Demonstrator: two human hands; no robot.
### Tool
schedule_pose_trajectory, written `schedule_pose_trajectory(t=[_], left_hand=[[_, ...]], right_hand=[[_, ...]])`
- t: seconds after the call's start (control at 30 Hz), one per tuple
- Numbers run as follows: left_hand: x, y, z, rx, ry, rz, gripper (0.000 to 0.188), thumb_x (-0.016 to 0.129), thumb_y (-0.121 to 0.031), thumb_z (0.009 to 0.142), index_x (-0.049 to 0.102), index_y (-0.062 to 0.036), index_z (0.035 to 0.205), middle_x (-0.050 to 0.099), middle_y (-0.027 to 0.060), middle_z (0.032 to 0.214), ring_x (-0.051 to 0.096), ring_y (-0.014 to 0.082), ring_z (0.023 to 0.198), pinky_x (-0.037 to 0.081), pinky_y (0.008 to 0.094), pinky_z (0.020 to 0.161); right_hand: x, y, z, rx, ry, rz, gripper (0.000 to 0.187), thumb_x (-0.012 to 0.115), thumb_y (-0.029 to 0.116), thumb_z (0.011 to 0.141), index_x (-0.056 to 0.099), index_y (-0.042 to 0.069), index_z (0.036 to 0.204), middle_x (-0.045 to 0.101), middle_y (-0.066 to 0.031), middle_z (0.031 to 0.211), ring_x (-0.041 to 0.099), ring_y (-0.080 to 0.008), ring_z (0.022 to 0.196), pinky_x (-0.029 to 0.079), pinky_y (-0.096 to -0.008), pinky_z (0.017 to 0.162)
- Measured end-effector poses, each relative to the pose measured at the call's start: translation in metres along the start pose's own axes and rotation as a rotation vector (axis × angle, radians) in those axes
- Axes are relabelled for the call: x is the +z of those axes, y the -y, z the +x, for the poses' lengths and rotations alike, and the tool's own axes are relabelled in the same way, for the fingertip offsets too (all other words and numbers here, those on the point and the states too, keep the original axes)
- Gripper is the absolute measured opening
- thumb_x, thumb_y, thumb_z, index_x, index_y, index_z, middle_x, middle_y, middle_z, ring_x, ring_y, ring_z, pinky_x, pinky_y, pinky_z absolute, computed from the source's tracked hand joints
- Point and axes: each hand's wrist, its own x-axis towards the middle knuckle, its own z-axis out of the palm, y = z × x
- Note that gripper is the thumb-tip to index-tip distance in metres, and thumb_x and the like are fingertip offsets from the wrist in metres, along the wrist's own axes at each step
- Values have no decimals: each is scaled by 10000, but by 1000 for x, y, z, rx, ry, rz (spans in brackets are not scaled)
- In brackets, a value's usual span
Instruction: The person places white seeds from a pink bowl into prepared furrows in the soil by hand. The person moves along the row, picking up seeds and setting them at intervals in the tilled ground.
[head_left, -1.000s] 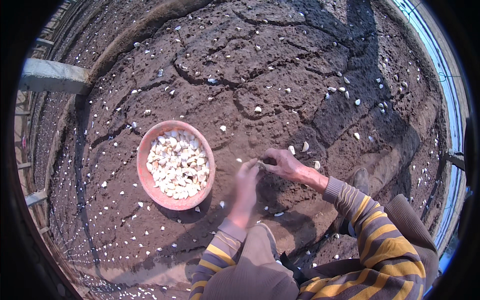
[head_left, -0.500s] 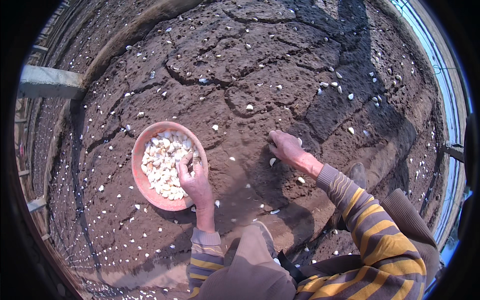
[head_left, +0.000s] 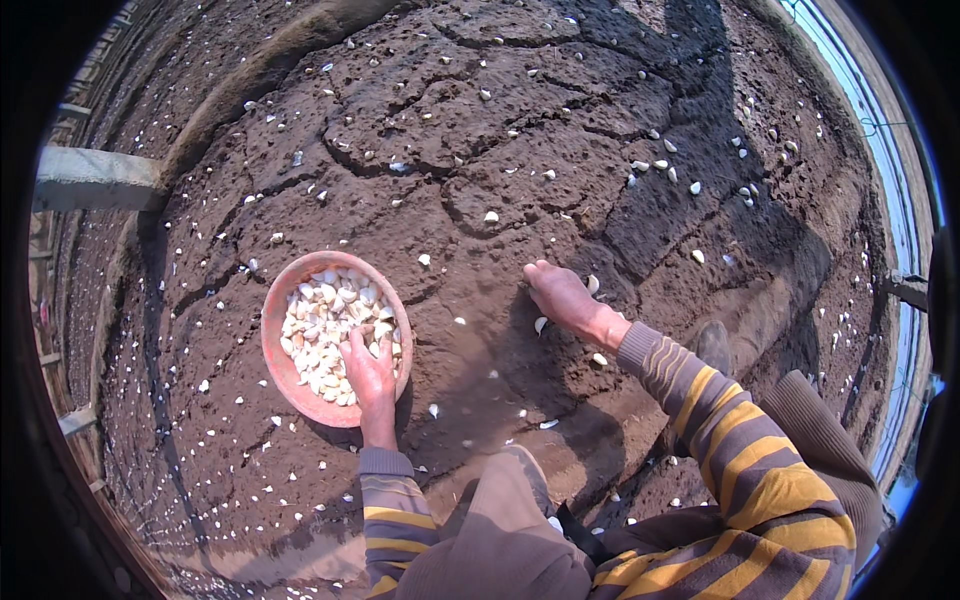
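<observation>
A worn pinkish-red bowl (head_left: 283,378), filled with pale garlic cloves (head_left: 325,330), rests on the soil at left. My left hand (head_left: 371,372) reaches over its near right side, with fingers apart and tips among the cloves; I cannot make out a clove held between them. To the right, my right hand (head_left: 568,300) is low against the brown soil (head_left: 470,345), fingers curled and pressed together. Whatever they may hold is hidden. One garlic clove (head_left: 541,325) lies just below that hand, and another clove (head_left: 593,285) is beside its back.
Many cloves lie scattered across the cracked soil. A concrete post (head_left: 98,180) juts in at far left, beside a raised soil ridge (head_left: 215,105). My shoe (head_left: 714,347) and bent knees are close below the right arm. A pale strip edges the bed at far right.
My left hand has moved slightly left and down, its fingers spreading deeper among the cloves. My right hand has shifted slightly left, fingers still curled at the soil. The view moved a little.
</observation>
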Motion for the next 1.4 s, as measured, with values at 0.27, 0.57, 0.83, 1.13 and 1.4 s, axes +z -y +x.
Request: schedule_pose_trajectory(t=[0.27, 0.57, 0.83, 1.13, 1.4], left_hand=[[14, -14, -1, -14, -49, -18, 389, 675, -232, 872, 565, -90, 1217, 531, 199, 1104, 561, 371, 1060, 445, 453, 918], [6, -12, 4, 12, -18, 58, 345, 696, -173, 816, 563, -61, 1115, 515, 203, 1089, 573, 389, 1010, 460, 469, 877], [16, -1, 2, 21, -35, 9, 335, 727, -147, 817, 618, -70, 1125, 539, 170, 1080, 581, 342, 1013, 472, 431, 887], [19, 3, -4, -42, -70, -57, 263, 734, -154, 820, 642, -39, 1037, 531, 161, 1009, 594, 321, 927, 476, 418, 848], [27, 11, -2, 19, -112, -33, 334, 738, -168, 801, 635, -42, 1091, 564, 175, 1060, 586, 338, 990, 474, 415, 887]], right_hand=[[6, -7, 2, -15, -40, -93, 160, 613, 33, 793, 527, 28, 927, 565, -154, 901, 633, -362, 820, 528, -454, 680], [-47, -46, -61, 67, 95, -266, 163, 625, 90, 815, 524, 43, 935, 535, -171, 914, 632, -360, 834, 529, -452, 673], [-67, -78, -53, 274, -170, 256, 193, 670, 67, 798, 555, -14, 930, 612, -213, 917, 615, -402, 854, 499, -455, 731], [-74, -106, 13, 215, -187, 82, 175, 672, 125, 798, 623, -4, 905, 647, -216, 899, 625, -417, 893, 495, -486, 783], [-55, -115, 10, 147, -190, -232, 167, 651, 99, 809, 560, 16, 922, 607, -201, 923, 630, -410, 838, 514, -496, 700]])
